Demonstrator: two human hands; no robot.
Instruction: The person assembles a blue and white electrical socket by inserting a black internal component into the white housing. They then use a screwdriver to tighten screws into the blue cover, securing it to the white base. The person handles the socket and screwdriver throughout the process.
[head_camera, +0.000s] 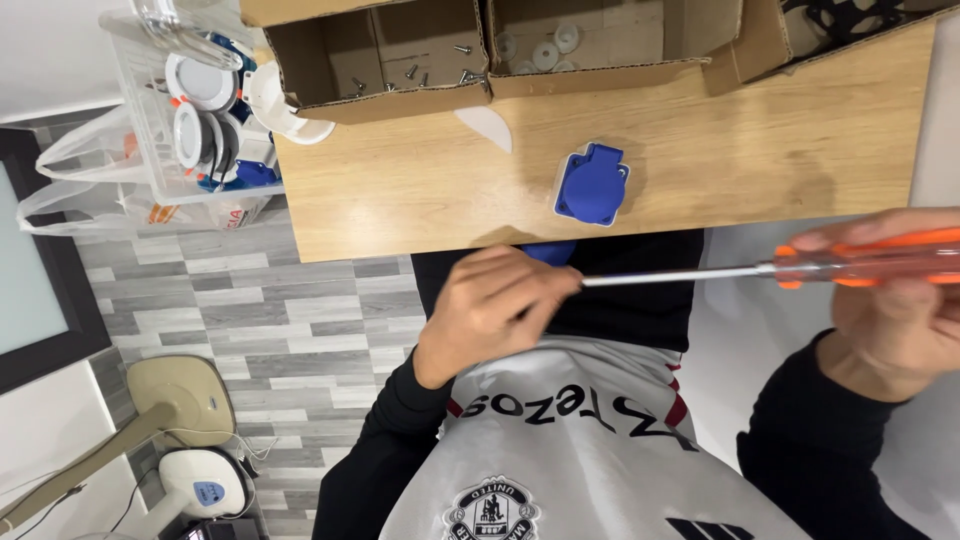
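The left hand has its fingers curled tightly around a small blue plastic part, of which only a sliver shows above the knuckles at twelve o'clock of the hand. The metal shaft of a long screwdriver with a clear orange handle meets those fingers from three o'clock. The right hand is wrapped shut around that handle at the right edge of the view.

Just beyond the left hand, at one o'clock, a blue plastic socket housing with a hinged lid lies flat on the light wooden tabletop. At eleven o'clock of it rests a small white curved plastic piece. Along the far edge stand open brown cardboard boxes: one holds loose metal screws, its neighbour holds white round discs. At ten o'clock, off the table's corner, a clear plastic crate holds round white fittings and blue parts, with a white plastic bag beside it.
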